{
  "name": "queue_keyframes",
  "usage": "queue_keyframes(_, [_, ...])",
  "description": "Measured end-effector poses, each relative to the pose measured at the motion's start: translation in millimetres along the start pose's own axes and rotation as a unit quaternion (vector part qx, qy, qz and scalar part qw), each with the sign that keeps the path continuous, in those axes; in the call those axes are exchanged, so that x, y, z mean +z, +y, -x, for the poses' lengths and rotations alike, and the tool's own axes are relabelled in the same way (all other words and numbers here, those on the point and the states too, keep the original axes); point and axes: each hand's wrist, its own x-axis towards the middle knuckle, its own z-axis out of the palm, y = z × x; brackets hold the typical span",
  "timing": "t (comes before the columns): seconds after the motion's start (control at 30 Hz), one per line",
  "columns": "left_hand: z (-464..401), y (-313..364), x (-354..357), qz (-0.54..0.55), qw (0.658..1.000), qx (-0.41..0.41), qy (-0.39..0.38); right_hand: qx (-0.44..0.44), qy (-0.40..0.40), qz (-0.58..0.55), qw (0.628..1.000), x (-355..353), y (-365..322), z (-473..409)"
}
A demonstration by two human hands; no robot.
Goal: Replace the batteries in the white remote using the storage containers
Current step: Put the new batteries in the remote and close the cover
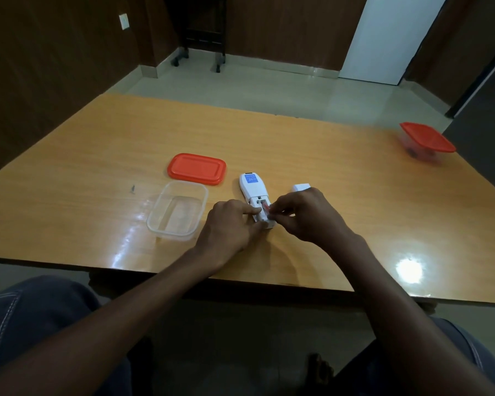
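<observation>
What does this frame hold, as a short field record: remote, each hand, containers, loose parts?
remote: face down on table, battery bay open
left hand: steadies the remote's near end
right hand: fingertips pinch a battery at the bay
open container: clear, looks empty, left of remote
loose lid: red, behind open container
closed container: red-lidded, far right
white piece: beside remote, probably the bay cover

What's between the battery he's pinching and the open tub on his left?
His own left hand, which steadies the remote, lies between the battery at the right hand and the open tub. Nothing else on the table blocks that path.
</observation>
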Motion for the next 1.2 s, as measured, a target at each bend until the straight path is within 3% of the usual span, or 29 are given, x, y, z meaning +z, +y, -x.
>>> queue_keyframes(0.23, [0, -2, 2, 0.0, 1.0, -0.002, 0.006, 0.004, -0.029, 0.0, 1.0, -1, -3, -6])
queue_keyframes(0.5, [0, 0, 3, 0.001, 1.0, -0.001, 0.017, 0.199, -0.064, -0.123, 0.97, -3, -4, -14])
queue_keyframes(0.77, [2, 0, 2, 0.003, 1.0, 0.004, 0.015, 0.278, -0.082, -0.176, 0.941, -4, -11, -21])
queue_keyframes(1.1, [4, -1, 2, -0.001, 1.0, 0.003, 0.011, 0.321, -0.096, -0.174, 0.926, -23, -10, -19])
queue_keyframes(1.2, [5, 0, 3, -0.002, 1.0, -0.001, 0.024, 0.331, -0.083, -0.081, 0.936, -27, 2, -15])
